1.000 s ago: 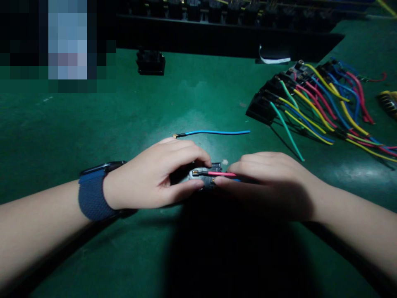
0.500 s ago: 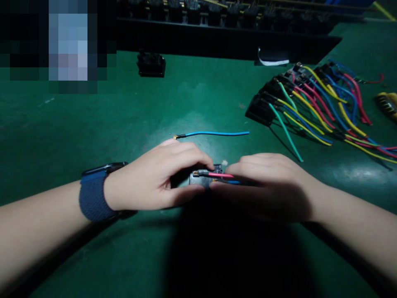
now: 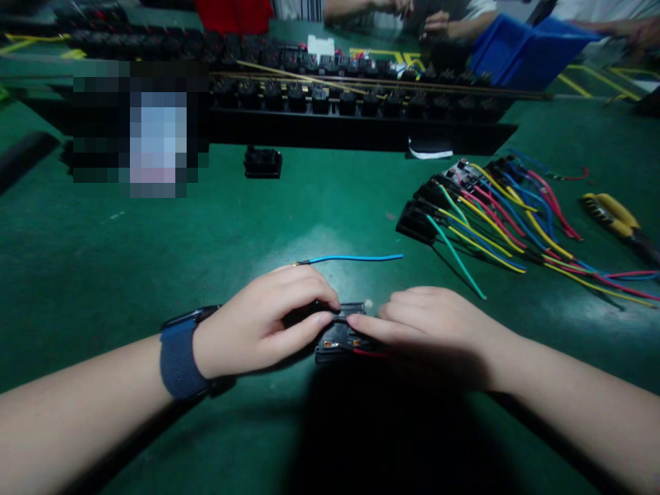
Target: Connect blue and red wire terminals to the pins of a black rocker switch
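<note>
A black plastic socket-like module [image 3: 328, 357] lies in front of me, with brass-coloured terminals and a red wire [image 3: 365, 353] on its near side. My left hand [image 3: 273, 313], with a dark watch band [image 3: 180, 364] at the wrist, pinches the module's left and far part between thumb and forefinger. My right hand [image 3: 438, 326] has its fingers curled, and one fingertip presses on the module near a small black piece. Whatever lies under its fingers is hidden in shadow. Just beyond my left hand is a loose blue wire [image 3: 355, 258] with a crimped terminal.
Wired black modules [image 3: 420, 221] with coloured leads lie to the right, near yellow-handled pliers [image 3: 613, 213]. Another black module [image 3: 262, 163] stands further back. A long black rack [image 3: 361, 130] crosses behind, with a blue bin [image 3: 531, 55]. Other people's hands show at the far side.
The view has tilted up, bringing the bin and other people into sight. My fingertips have shifted to the module's far part, and its near-side terminals show more.
</note>
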`<action>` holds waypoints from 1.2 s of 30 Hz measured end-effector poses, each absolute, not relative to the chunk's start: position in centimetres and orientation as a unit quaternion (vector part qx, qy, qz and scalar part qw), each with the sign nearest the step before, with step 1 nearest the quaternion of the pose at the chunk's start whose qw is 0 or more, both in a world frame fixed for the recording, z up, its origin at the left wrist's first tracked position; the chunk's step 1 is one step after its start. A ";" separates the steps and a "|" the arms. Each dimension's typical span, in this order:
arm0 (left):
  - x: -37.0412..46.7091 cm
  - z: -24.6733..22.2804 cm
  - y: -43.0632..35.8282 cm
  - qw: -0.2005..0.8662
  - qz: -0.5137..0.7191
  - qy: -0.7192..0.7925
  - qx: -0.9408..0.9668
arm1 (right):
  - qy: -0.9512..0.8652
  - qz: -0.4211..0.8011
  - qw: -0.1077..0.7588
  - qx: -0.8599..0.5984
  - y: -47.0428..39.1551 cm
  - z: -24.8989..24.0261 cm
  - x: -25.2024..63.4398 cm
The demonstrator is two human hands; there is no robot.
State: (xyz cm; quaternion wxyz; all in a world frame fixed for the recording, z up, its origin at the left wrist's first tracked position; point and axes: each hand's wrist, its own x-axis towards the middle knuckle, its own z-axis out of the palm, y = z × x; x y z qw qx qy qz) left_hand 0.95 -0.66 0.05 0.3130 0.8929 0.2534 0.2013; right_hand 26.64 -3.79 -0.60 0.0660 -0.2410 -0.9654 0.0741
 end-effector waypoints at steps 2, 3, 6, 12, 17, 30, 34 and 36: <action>0.8 0.1 -0.7 0.281 0.231 0.290 0.885 | -0.959 0.036 0.103 -0.261 -3.7 -0.8 26.9; 0.7 0.1 -0.7 0.264 0.252 0.319 0.875 | -0.952 0.022 0.123 -0.278 -3.7 -0.9 27.0; 0.5 0.0 -0.6 0.236 0.296 0.344 0.859 | -0.928 0.029 0.193 -0.319 -3.8 -0.8 27.2; 0.7 0.0 -0.7 0.245 0.221 0.288 0.899 | -0.887 0.019 0.239 -0.395 -4.1 -0.7 26.9; 0.8 0.2 -1.0 0.205 0.230 0.292 0.906 | -0.801 0.029 0.303 -0.516 -4.1 -0.8 26.7; 0.8 -0.9 0.0 0.193 0.157 0.265 0.931 | -0.758 0.050 0.329 -0.561 -2.4 -1.6 27.2; 0.8 -0.7 -0.3 0.209 0.150 0.251 0.933 | -0.808 -0.055 0.290 -0.509 -2.5 -1.0 27.3; 0.9 -0.6 -0.3 0.213 0.146 0.255 0.932 | -0.873 -0.027 0.230 -0.430 -2.9 -0.8 27.0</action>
